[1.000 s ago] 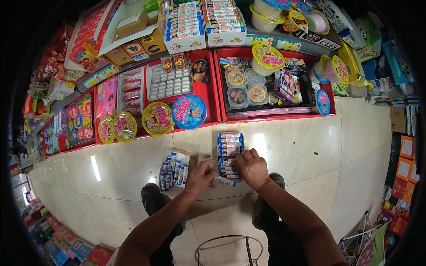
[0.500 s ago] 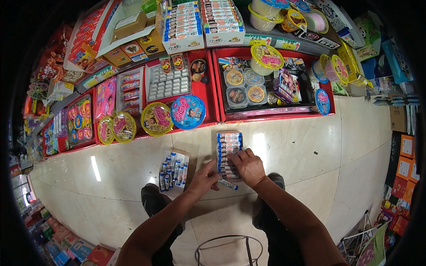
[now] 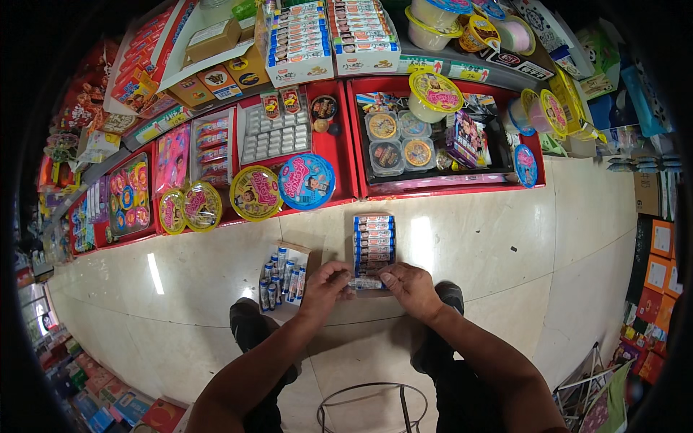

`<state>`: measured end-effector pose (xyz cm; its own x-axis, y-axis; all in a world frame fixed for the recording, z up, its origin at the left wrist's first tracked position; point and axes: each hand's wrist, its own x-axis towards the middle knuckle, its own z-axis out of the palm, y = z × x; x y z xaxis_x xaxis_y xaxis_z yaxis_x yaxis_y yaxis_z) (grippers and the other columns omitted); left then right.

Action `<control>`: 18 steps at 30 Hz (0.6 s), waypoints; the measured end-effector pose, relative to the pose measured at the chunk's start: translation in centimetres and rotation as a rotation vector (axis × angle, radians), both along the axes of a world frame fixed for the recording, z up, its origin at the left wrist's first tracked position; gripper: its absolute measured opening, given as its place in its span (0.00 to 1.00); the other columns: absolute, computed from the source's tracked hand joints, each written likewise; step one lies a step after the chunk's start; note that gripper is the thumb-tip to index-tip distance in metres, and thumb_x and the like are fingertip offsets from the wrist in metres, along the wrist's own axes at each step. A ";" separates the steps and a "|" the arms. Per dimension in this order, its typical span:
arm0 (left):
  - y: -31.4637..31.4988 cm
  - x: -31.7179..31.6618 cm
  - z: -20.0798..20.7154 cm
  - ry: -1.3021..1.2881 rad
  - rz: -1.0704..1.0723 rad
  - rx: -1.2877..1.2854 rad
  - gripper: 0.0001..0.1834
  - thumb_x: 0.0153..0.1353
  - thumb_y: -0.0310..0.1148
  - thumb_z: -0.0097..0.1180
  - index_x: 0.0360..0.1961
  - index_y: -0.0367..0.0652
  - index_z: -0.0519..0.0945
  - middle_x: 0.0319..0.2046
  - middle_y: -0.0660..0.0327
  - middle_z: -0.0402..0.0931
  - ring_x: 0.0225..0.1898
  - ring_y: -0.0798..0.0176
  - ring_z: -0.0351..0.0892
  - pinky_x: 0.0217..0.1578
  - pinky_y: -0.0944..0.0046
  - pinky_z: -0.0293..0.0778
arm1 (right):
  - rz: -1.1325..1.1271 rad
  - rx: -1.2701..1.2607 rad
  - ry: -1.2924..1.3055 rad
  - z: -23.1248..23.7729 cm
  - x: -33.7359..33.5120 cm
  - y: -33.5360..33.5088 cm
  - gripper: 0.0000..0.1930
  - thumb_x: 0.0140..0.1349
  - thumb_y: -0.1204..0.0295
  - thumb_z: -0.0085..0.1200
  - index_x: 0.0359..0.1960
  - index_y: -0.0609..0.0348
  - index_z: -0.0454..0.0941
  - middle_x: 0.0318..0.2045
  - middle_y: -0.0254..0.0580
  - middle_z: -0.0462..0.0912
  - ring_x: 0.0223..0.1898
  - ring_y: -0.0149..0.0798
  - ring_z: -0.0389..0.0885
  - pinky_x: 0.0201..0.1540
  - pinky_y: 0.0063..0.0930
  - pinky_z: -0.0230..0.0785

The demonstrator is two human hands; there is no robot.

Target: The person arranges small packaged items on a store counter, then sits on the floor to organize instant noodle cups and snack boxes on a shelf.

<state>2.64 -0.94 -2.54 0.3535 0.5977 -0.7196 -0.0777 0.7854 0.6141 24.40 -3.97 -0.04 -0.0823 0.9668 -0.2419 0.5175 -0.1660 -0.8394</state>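
Roll (image 3: 367,283) across near end of box (image 3: 395,247); left hand (image 3: 326,286) tight on one tip; right hand (image 3: 413,289) at other, grip unclear

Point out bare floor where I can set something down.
The widest bare floor lies right of the right hand, in front of the red display. Another patch is left of the box of loose tubes. A narrow strip separates that box from the packed tubes. Crowded: around the single tube between both hands, and inside the display.
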 end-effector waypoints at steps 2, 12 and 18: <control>-0.2 -0.3 -0.2 -0.036 -0.056 0.045 0.08 0.69 0.26 0.48 0.47 0.42 0.76 0.39 0.66 0.74 0.35 0.74 0.74 0.37 0.69 0.78 | 0.057 -0.040 -0.036 0.4 -0.1 0.0 0.11 0.65 0.63 0.53 0.41 0.55 0.81 0.34 0.44 0.83 0.36 0.50 0.82 0.39 0.38 0.76; -0.2 -0.1 0.8 -0.063 -0.028 0.342 0.14 0.62 0.16 0.49 0.48 0.38 0.75 0.40 0.62 0.75 0.42 0.68 0.77 0.49 0.65 0.75 | -0.015 -0.200 0.126 1.4 0.3 0.5 0.13 0.53 0.76 0.65 0.41 0.57 0.81 0.38 0.47 0.82 0.39 0.46 0.83 0.43 0.33 0.75; -0.7 -0.5 -0.4 -0.070 -0.010 0.311 0.13 0.63 0.17 0.50 0.48 0.38 0.75 0.41 0.60 0.76 0.41 0.67 0.79 0.47 0.65 0.76 | -0.004 -0.109 0.076 1.2 0.3 0.6 0.12 0.54 0.76 0.65 0.41 0.58 0.81 0.36 0.40 0.81 0.30 0.31 0.80 0.34 0.24 0.74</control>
<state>2.14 -1.61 -2.94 0.4028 0.7815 -0.4765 -0.1220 0.5618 0.8182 24.72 -3.42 1.20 -0.1002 0.9355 -0.3389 0.4522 -0.2606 -0.8530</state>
